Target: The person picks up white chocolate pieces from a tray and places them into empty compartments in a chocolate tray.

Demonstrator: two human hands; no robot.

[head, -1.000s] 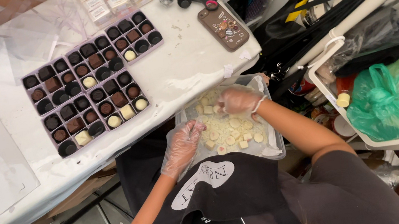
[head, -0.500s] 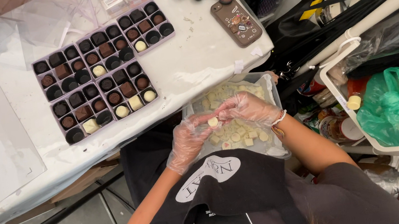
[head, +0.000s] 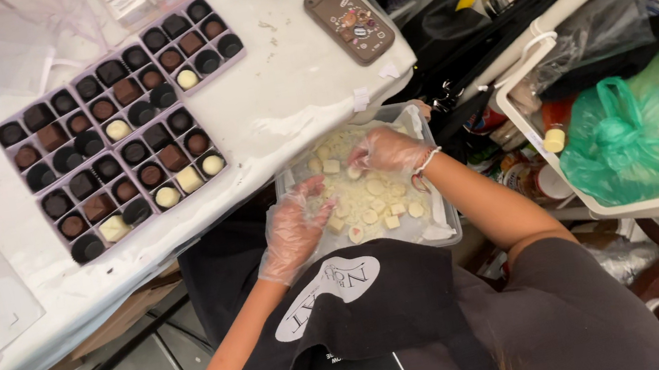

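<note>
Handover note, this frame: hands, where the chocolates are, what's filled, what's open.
Left hand, clear glove, open over the near edge of the clear tub on the lap.
Right hand, gloved, down among the white chocolates; grip unclear.
Three lilac trays on the white table: dark and brown pieces in most cups, a few white ones.
Left: several cups look empty.
</note>
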